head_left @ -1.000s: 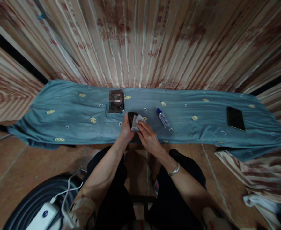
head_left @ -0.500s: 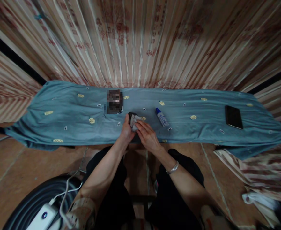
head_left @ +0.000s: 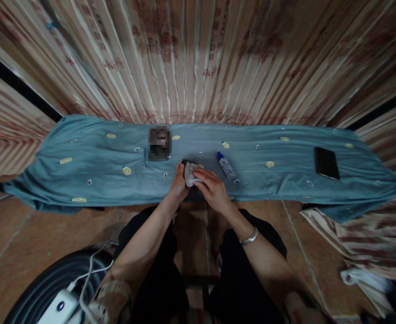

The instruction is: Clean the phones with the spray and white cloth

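Near the front edge of the blue-green cloth, my left hand is closed round a small dark object, most of which is covered. A crumpled pale grey cloth lies against that object, pinched in the fingers of my right hand. To the right of my hands rests a clear bottle with a blue cap, lying on its side. Behind and left of them is a dark, pixelated item.
At the right end of the covered surface lies a black tablet-like object. Pleated curtains hang close behind. On the floor at lower left are a black coil and a white device with cables.
The fingers of my right hand have shifted slightly on the pale cloth, which shows more beside the dark object. The whole view has moved a little.
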Action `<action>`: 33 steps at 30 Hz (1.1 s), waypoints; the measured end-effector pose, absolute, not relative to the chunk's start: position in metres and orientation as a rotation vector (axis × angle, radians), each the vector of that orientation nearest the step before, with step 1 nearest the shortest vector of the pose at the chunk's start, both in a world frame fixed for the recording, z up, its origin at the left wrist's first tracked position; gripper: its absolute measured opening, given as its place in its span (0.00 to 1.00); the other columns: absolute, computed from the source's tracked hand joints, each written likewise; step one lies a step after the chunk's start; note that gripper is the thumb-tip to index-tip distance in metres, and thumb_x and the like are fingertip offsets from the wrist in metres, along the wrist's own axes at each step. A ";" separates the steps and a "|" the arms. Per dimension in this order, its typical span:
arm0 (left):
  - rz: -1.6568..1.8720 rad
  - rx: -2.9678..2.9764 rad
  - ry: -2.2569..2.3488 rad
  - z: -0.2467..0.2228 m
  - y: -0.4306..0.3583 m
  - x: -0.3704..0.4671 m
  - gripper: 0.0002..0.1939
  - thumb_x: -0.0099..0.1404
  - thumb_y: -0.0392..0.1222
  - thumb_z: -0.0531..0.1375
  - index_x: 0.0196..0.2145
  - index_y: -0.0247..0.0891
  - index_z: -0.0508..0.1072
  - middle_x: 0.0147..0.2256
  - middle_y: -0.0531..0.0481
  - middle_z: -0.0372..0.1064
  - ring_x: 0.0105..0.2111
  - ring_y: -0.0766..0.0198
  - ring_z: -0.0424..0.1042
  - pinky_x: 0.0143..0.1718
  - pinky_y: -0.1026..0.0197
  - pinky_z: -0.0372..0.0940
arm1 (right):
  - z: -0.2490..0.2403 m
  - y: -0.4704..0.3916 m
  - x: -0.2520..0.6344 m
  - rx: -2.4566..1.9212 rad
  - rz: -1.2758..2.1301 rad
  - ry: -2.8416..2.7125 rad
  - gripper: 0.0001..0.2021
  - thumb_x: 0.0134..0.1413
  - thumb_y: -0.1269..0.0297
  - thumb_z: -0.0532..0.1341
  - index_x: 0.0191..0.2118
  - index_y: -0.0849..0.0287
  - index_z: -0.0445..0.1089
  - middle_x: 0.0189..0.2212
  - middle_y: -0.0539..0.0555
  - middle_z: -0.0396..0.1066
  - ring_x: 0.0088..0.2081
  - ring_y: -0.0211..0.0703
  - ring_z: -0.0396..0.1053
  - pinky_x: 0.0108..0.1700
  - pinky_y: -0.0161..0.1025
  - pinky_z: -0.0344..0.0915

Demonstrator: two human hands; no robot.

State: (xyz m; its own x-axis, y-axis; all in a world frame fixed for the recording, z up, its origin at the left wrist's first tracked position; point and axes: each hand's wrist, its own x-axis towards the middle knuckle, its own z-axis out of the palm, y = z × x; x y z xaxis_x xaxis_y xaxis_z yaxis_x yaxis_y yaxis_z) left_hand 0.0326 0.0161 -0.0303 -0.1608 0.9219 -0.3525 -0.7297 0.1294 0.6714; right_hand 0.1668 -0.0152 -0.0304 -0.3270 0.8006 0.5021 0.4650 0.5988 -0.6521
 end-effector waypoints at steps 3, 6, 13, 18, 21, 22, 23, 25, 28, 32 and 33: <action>1.479 0.316 0.915 -0.029 0.014 0.035 0.07 0.71 0.38 0.53 0.34 0.39 0.67 0.28 0.55 0.68 0.27 0.70 0.69 0.31 0.67 0.64 | -0.029 -0.016 0.168 -1.001 0.482 -1.971 0.15 0.67 0.59 0.57 0.56 0.50 0.72 0.54 0.56 0.75 0.57 0.48 0.70 0.60 0.51 0.65; 1.474 0.354 0.908 -0.027 0.013 0.036 0.05 0.70 0.39 0.55 0.35 0.39 0.68 0.29 0.55 0.68 0.27 0.69 0.69 0.32 0.66 0.64 | -0.028 -0.016 0.169 -1.003 0.451 -1.963 0.16 0.68 0.59 0.55 0.56 0.51 0.72 0.53 0.57 0.75 0.56 0.48 0.70 0.60 0.51 0.66; 1.412 0.472 0.927 -0.033 0.012 0.035 0.06 0.69 0.42 0.57 0.41 0.38 0.70 0.31 0.54 0.72 0.30 0.67 0.71 0.35 0.65 0.66 | -0.023 -0.012 0.179 -1.026 0.404 -1.878 0.17 0.69 0.58 0.53 0.56 0.52 0.72 0.52 0.55 0.76 0.54 0.46 0.72 0.58 0.47 0.68; 1.294 0.540 0.922 -0.031 0.008 0.034 0.11 0.69 0.46 0.57 0.45 0.36 0.70 0.32 0.50 0.75 0.27 0.66 0.73 0.32 0.63 0.69 | -0.017 -0.008 0.187 -1.103 0.424 -1.812 0.17 0.69 0.57 0.52 0.54 0.51 0.74 0.49 0.54 0.78 0.52 0.46 0.74 0.57 0.46 0.69; 1.174 0.532 0.952 -0.025 0.004 0.034 0.17 0.70 0.48 0.57 0.51 0.36 0.69 0.30 0.48 0.76 0.25 0.63 0.75 0.29 0.62 0.70 | -0.015 -0.005 0.193 -1.158 0.444 -1.738 0.17 0.68 0.55 0.52 0.52 0.52 0.75 0.48 0.53 0.78 0.51 0.48 0.74 0.56 0.46 0.69; 1.146 0.532 0.962 -0.024 0.002 0.035 0.19 0.69 0.49 0.57 0.53 0.35 0.68 0.30 0.47 0.76 0.25 0.62 0.76 0.27 0.62 0.70 | -0.015 -0.003 0.195 -1.172 0.454 -1.701 0.17 0.68 0.55 0.52 0.52 0.52 0.75 0.48 0.54 0.78 0.51 0.48 0.75 0.56 0.46 0.69; 1.123 0.538 0.971 -0.023 0.001 0.035 0.21 0.69 0.49 0.57 0.55 0.35 0.67 0.29 0.47 0.76 0.25 0.62 0.76 0.26 0.62 0.70 | -0.015 -0.001 0.198 -1.183 0.467 -1.661 0.18 0.68 0.54 0.52 0.51 0.52 0.75 0.47 0.54 0.79 0.50 0.48 0.75 0.56 0.47 0.69; 1.082 0.561 0.990 -0.022 -0.001 0.036 0.22 0.70 0.50 0.57 0.56 0.34 0.66 0.29 0.45 0.77 0.24 0.61 0.76 0.24 0.63 0.70 | -0.016 0.003 0.204 -1.200 0.487 -1.578 0.19 0.67 0.52 0.53 0.50 0.54 0.76 0.47 0.55 0.79 0.49 0.49 0.75 0.55 0.46 0.70; 1.011 0.594 1.003 -0.021 -0.006 0.038 0.21 0.70 0.50 0.56 0.52 0.31 0.68 0.29 0.43 0.77 0.23 0.61 0.76 0.23 0.63 0.70 | -0.015 0.010 0.214 -1.217 0.480 -1.467 0.21 0.65 0.49 0.54 0.48 0.56 0.77 0.45 0.56 0.80 0.47 0.49 0.76 0.52 0.45 0.71; 0.917 0.607 0.975 -0.017 -0.014 0.040 0.19 0.70 0.49 0.56 0.50 0.30 0.69 0.29 0.42 0.77 0.23 0.60 0.77 0.23 0.62 0.71 | -0.016 0.017 0.226 -1.225 0.478 -1.369 0.23 0.63 0.46 0.55 0.45 0.59 0.78 0.39 0.56 0.81 0.43 0.49 0.76 0.48 0.44 0.71; 0.906 0.612 0.961 -0.015 -0.016 0.041 0.20 0.70 0.49 0.56 0.52 0.31 0.67 0.29 0.42 0.78 0.23 0.60 0.77 0.23 0.62 0.71 | -0.017 0.019 0.229 -1.228 0.485 -1.349 0.23 0.63 0.46 0.55 0.44 0.59 0.78 0.38 0.56 0.81 0.42 0.49 0.76 0.47 0.44 0.71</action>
State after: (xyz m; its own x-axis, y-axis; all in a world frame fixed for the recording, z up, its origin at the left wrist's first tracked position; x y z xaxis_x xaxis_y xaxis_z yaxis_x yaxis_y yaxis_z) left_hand 0.0406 -0.0163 -0.0146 0.2710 0.8639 -0.4246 -0.3727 0.5009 0.7812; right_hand 0.2292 0.0195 -0.0174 0.2435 0.8540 0.4598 0.3653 0.3584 -0.8591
